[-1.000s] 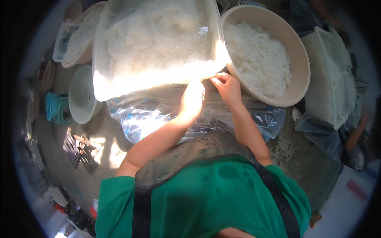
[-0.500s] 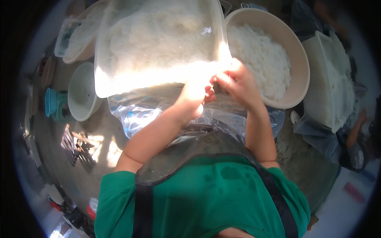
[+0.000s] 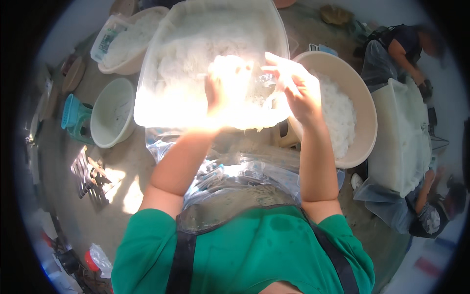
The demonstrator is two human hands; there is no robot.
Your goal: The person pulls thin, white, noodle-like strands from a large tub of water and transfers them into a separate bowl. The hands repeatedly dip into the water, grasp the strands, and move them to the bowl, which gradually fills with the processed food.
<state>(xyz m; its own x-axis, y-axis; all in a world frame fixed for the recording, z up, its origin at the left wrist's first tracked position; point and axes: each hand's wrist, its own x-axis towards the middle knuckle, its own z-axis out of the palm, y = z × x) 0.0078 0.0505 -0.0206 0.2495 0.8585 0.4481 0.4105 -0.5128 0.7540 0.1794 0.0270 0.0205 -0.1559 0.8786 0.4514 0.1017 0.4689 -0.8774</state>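
Note:
Over the large translucent tub (image 3: 210,11) of fine white strands (image 3: 196,39), both hands are in strong sunlight. My left hand (image 3: 225,81) has its fingers curled above the strands near the tub's middle; glare hides what they hold, if anything. My right hand (image 3: 296,90) is at the tub's right side, with fingers partly stretched out and apart, close to some bright white material along the rim. Whether it touches that material is unclear. Beside it, a round beige basin (image 3: 362,112) holds white strands. Crumpled clear plastic (image 3: 225,171) lies below the tub, in front of my dark apron.
At left stand another strand-filled basin (image 3: 129,44), a pale empty-looking bowl (image 3: 112,110), a teal plastic object (image 3: 73,117) and a dark grate (image 3: 88,176). At right, a white tub (image 3: 396,137) stands between two co-workers, one above (image 3: 396,49) and one below (image 3: 431,210).
Both hands have moved up from the near rim over the tub and farther apart; my right fingers have spread. The view has shifted, showing more of the co-workers at right.

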